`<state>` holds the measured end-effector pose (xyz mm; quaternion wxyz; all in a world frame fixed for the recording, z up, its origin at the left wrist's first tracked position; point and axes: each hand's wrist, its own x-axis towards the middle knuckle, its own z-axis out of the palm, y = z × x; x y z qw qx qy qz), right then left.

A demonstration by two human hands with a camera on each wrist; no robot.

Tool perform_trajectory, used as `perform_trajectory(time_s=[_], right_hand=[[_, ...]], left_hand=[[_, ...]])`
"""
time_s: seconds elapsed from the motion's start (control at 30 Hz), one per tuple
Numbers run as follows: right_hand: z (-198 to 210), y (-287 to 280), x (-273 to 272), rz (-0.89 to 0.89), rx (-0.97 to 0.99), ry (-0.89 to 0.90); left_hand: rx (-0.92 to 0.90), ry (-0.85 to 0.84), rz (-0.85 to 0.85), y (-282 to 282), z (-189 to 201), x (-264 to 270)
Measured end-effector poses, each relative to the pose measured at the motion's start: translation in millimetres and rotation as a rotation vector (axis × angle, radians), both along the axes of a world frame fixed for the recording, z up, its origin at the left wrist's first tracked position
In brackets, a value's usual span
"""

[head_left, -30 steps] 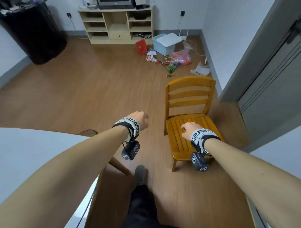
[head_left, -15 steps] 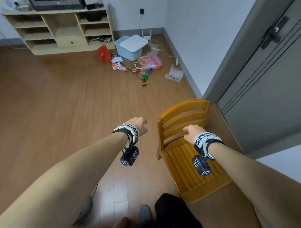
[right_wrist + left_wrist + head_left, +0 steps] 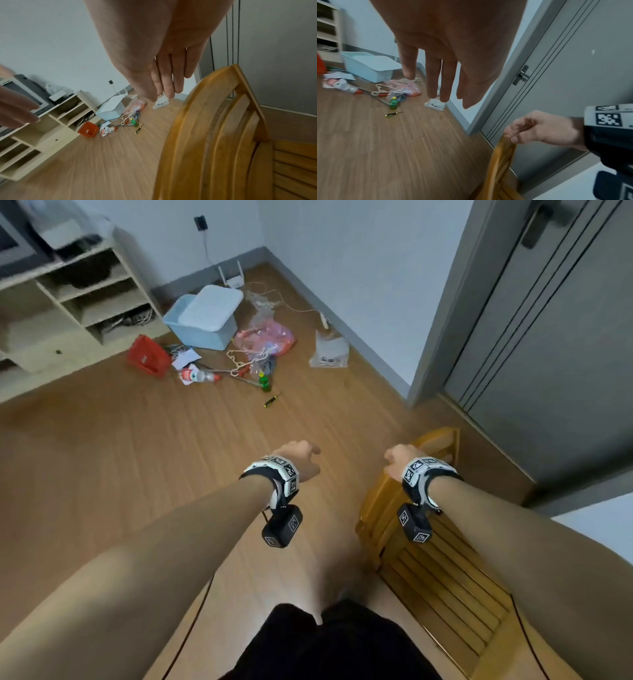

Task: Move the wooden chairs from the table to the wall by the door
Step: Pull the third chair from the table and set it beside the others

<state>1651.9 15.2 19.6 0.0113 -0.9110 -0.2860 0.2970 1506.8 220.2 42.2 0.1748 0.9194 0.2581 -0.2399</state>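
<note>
Since the picture half a second back, the view has swung right and closer to the door [image 3: 561,378], and the wooden chair [image 3: 442,587] now sits lower and further right, its backrest edge-on. The right hand [image 3: 397,462] has shifted from the middle of the backrest to its top corner.

The chair stands on the wooden floor [image 3: 137,474] just in front of the grey door, near the door frame, its slatted seat toward the person. In the left wrist view the right hand [image 3: 539,131] hovers at the top rail with fingers loosely bent; whether they touch the rail I cannot tell (motion blur there). From the right wrist view the fingers [image 3: 169,81] hang straight and close together, holding nothing, with the chair's top rail [image 3: 202,108] just beside them.

The left hand [image 3: 301,458] hangs over bare floor, well apart from the chair, fingers [image 3: 433,75] straight, slightly spread, and empty.

Further off by the white wall lie a light blue bin [image 3: 205,320], a red container [image 3: 149,356], a green bottle [image 3: 265,381] and a screwdriver [image 3: 272,399], with a cream shelf unit [image 3: 85,302] to the left
</note>
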Motion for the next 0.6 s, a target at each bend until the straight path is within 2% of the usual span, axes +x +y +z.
perform_trajectory(time_s=[0.2, 0.37, 0.47, 0.6], right_hand=[[-6.5, 40.8, 31.3, -0.176, -0.034, 0.028], [-3.0, 54.3, 50.2, -0.546, -0.027, -0.007], [8.5, 58.6, 30.3, -0.755, -0.015, -0.026], [17.8, 64.6, -16.8, -0.989, 0.016, -0.008]], left_hand=[[-0.014, -0.033, -0.233, 61.9, 2.6, 97.4], [-0.013, -0.118, -0.579, 93.0, -3.1, 189.0], [-0.041, -0.161, -0.771, 96.2, -2.4, 215.2], [-0.081, -0.114, -0.99, 91.3, -4.3, 222.6]])
